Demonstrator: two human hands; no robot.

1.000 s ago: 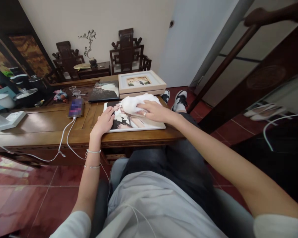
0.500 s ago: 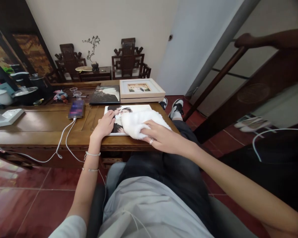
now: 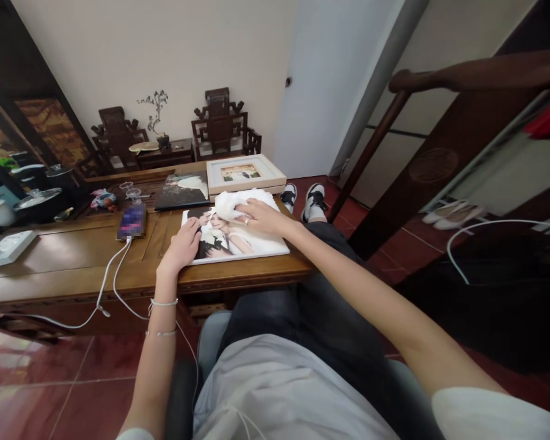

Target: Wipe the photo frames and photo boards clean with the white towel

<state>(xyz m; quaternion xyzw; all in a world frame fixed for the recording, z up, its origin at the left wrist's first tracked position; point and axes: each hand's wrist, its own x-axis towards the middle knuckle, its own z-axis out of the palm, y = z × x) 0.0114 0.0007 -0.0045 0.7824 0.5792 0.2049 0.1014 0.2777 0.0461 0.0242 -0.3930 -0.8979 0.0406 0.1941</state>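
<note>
A large photo print [image 3: 252, 244] lies flat on the wooden table [image 3: 73, 256] in front of me. My left hand [image 3: 182, 244] rests on the print's left edge with fingers spread flat, pressing it down. My right hand [image 3: 261, 216] lies on a white cloth [image 3: 231, 205] at the print's far edge, fingers pressed onto the cloth. Both wrists reach over the table's front edge.
Behind the print are a dark photo album [image 3: 183, 189] and a white framed picture [image 3: 242, 174]. A phone [image 3: 131, 221] on a white cable lies to the left, with a power strip [image 3: 4, 247] further left. Dark carved chairs [image 3: 220, 125] stand by the wall; a stair rail [image 3: 462, 70] rises on the right.
My right hand slid the cloth from the print's near right part back up to its far edge. The left hand stayed on the left edge. The camera view shifted slightly.
</note>
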